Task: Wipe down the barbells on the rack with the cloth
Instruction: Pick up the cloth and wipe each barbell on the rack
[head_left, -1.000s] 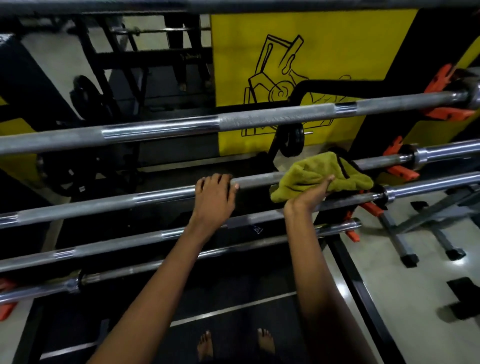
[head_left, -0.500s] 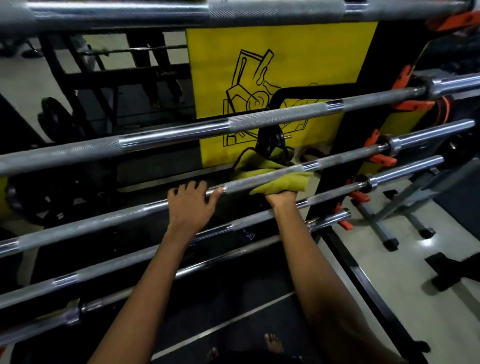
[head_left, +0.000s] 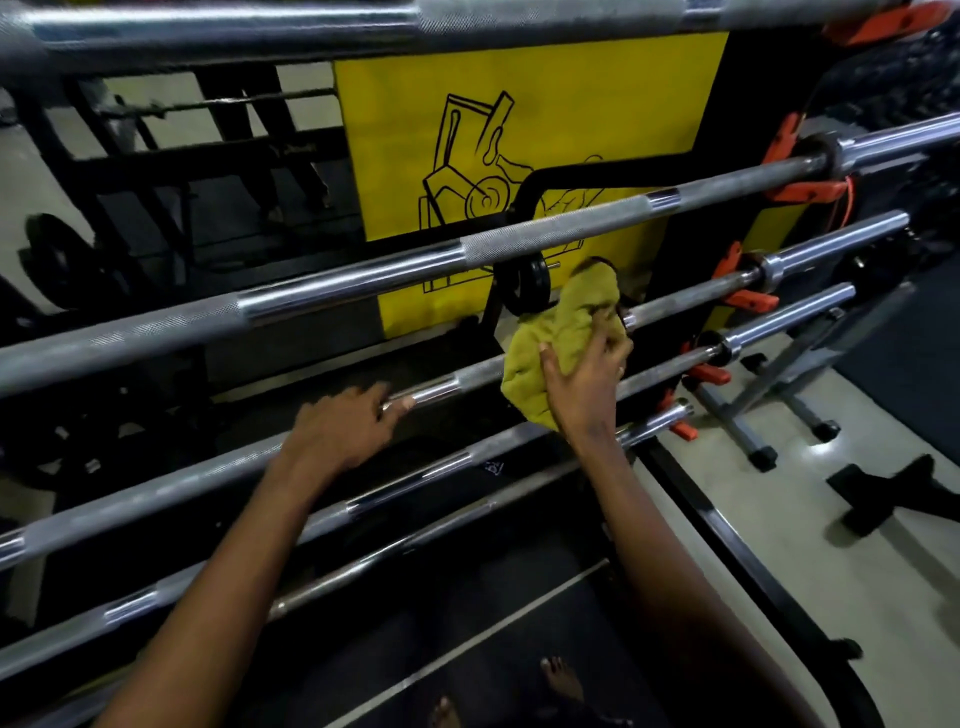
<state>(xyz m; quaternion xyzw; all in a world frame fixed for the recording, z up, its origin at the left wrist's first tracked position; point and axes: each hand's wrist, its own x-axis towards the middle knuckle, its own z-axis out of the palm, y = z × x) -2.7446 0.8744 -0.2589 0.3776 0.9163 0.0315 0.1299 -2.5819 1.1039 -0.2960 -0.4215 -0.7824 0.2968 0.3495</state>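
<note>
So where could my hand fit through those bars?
The widest gap lies between the top barbell and the knurled barbell below it. Left of the left hand, above the wiped barbell, is open. The lowest barbells sit crowded.

The scene is dim overall, with deep shadow beneath the bars (head_left: 363, 280) and at far left. The pale floor (head_left: 779, 519) on the right is brighter, with small glare spots. Bright streaks run along the bars. Wide-angle distortion bows them toward the edges. The left hand (head_left: 337, 431) is slightly blurred.

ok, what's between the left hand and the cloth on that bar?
Only bare bar: nothing lies on it between the left hand and the cloth, as the head view shows.
</note>
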